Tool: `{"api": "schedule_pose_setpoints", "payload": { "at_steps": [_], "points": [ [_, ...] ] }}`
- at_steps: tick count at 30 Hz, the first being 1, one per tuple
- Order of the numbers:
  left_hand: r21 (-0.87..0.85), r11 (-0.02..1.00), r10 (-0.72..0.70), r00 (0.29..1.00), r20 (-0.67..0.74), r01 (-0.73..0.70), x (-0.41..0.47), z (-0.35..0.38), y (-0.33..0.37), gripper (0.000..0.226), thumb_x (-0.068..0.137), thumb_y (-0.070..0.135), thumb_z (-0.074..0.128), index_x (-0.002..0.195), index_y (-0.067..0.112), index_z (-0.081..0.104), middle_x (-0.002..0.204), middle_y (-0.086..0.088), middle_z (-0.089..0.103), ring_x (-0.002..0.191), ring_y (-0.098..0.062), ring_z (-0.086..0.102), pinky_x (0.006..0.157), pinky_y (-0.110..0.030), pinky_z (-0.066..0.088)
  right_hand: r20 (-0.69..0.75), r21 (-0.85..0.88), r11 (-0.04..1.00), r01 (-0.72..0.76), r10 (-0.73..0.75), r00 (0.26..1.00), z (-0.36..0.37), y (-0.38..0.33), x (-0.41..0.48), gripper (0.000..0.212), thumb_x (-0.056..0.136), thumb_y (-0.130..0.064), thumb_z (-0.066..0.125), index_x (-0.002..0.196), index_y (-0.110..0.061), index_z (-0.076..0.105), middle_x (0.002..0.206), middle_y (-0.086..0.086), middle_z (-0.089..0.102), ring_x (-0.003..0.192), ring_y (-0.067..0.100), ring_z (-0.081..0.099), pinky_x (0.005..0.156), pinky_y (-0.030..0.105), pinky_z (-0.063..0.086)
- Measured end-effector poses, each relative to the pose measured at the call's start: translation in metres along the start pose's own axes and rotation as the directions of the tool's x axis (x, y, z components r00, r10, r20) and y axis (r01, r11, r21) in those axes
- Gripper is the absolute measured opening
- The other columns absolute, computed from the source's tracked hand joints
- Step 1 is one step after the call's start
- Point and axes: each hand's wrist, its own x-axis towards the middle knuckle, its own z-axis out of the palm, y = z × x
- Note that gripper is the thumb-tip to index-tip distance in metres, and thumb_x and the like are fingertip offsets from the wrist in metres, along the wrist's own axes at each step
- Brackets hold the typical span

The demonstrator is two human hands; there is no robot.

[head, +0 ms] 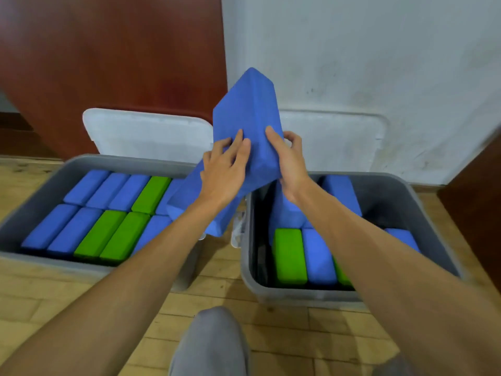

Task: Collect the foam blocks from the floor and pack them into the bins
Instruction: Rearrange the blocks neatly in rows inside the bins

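Observation:
Two grey bins stand side by side on the wooden floor. The left bin [40,185] is packed with two rows of blue and green foam blocks [113,234]. The right bin [423,213] holds fewer blocks, a green one [290,256] and several blue ones, some upright. Between the bins, held in the air, is an upright blue block [244,109]. My left hand [225,169] and my right hand [290,164] grip it from either side. A second blue block [187,202] slants down under my left hand; how it is held is hidden.
White bin lids [146,134] lean against the wall behind each bin. A dark red wooden panel [108,50] stands at the back left, another at the far right [474,191]. My grey-trousered knee [211,343] is at the bottom middle.

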Motion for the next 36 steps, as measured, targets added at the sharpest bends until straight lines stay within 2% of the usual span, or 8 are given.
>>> {"api": "schedule_pose_setpoints", "payload": {
  "at_steps": [5, 8, 13, 18, 23, 27, 31, 36],
  "points": [
    [-0.100, 0.994, 0.058, 0.976, 0.212, -0.037, 0.015, 0.064, 0.062, 0.081, 0.081, 0.070, 0.050, 0.149, 0.031, 0.029, 0.140, 0.004, 0.036, 0.136, -0.017, 0.029, 0.116, -0.031, 0.018, -0.046, 0.028, 0.995, 0.091, -0.090, 0.995, -0.095, -0.043, -0.002, 0.064, 0.079, -0.055, 0.064, 0.129, -0.016, 0.055, 0.124, 0.002, 0.065, 0.115, 0.018, 0.062, 0.099, 0.038, 0.049],
    [-0.150, 0.989, 0.071, 0.930, 0.361, -0.018, 0.015, 0.106, 0.084, 0.109, 0.060, 0.076, 0.059, 0.152, 0.029, 0.022, 0.136, 0.005, 0.037, 0.128, -0.024, 0.044, 0.108, -0.038, 0.038, -0.046, -0.045, 0.995, 0.087, -0.089, 0.995, -0.152, -0.062, -0.010, 0.051, 0.087, -0.049, 0.058, 0.122, -0.012, 0.063, 0.116, 0.000, 0.070, 0.108, 0.012, 0.065, 0.087, 0.028, 0.050],
    [-0.405, 0.910, 0.119, 0.873, 0.472, 0.094, 0.009, 0.173, 0.114, 0.058, 0.084, 0.047, 0.068, 0.136, 0.028, 0.049, 0.109, 0.004, 0.064, 0.098, -0.018, 0.065, 0.084, -0.033, 0.056, -0.073, -0.207, 0.971, 0.123, -0.141, 0.987, -0.223, -0.083, -0.021, 0.045, 0.085, -0.027, 0.069, 0.125, -0.018, 0.049, 0.107, 0.000, 0.066, 0.084, 0.009, 0.069, 0.068, 0.026, 0.055],
    [-0.350, 0.929, 0.052, 0.894, 0.445, 0.120, 0.004, 0.231, 0.128, 0.076, 0.077, 0.066, 0.060, 0.137, 0.020, 0.053, 0.099, -0.009, 0.072, 0.077, -0.016, 0.069, 0.075, -0.036, 0.058, -0.127, -0.406, 0.908, 0.100, -0.165, 0.978, -0.274, -0.081, -0.016, 0.041, 0.079, -0.039, 0.070, 0.114, -0.019, 0.063, 0.107, 0.004, 0.071, 0.095, 0.021, 0.070, 0.086, 0.043, 0.056],
    [-0.241, 0.964, -0.002, 0.904, 0.427, 0.116, 0.005, 0.261, 0.127, 0.058, 0.085, 0.061, 0.057, 0.121, 0.015, 0.064, 0.083, 0.005, 0.066, 0.064, -0.009, 0.064, 0.050, -0.019, 0.050, -0.156, -0.435, 0.898, 0.057, -0.137, 0.978, -0.306, -0.052, -0.009, 0.023, 0.094, -0.040, 0.059, 0.103, -0.022, 0.068, 0.098, -0.006, 0.073, 0.089, 0.008, 0.070, 0.082, 0.032, 0.056],
    [-0.239, 0.952, -0.074, 0.904, 0.421, 0.190, 0.009, 0.274, 0.118, 0.052, 0.088, 0.056, 0.057, 0.110, 0.010, 0.066, 0.095, -0.006, 0.071, 0.073, -0.018, 0.068, 0.061, -0.029, 0.056, -0.159, -0.409, 0.911, -0.054, -0.013, 0.987, -0.316, -0.031, 0.006, 0.045, 0.095, -0.040, 0.054, 0.133, -0.016, 0.051, 0.122, -0.001, 0.062, 0.104, 0.013, 0.063, 0.091, 0.037, 0.054],
    [-0.195, 0.955, -0.139, 0.918, 0.371, 0.224, 0.020, 0.282, 0.106, 0.051, 0.089, 0.052, 0.058, 0.101, 0.003, 0.066, 0.093, -0.012, 0.071, 0.078, -0.026, 0.069, 0.073, -0.042, 0.059, -0.160, -0.470, 0.874, -0.124, 0.053, 0.986, -0.316, -0.015, 0.025, 0.052, 0.089, -0.044, 0.054, 0.134, -0.018, 0.048, 0.128, 0.001, 0.059, 0.111, 0.018, 0.060, 0.096, 0.044, 0.051],
    [-0.161, 0.954, -0.170, 0.897, 0.407, 0.253, 0.026, 0.288, 0.090, 0.022, 0.092, 0.044, 0.057, 0.095, 0.024, 0.065, 0.091, 0.004, 0.068, 0.068, -0.012, 0.062, 0.055, -0.019, 0.042, -0.194, -0.559, 0.824, -0.091, -0.023, 0.981, -0.315, 0.000, 0.045, 0.048, 0.092, -0.052, 0.048, 0.119, -0.015, 0.061, 0.120, 0.002, 0.065, 0.110, 0.018, 0.061, 0.099, 0.041, 0.047]
  ]
}}
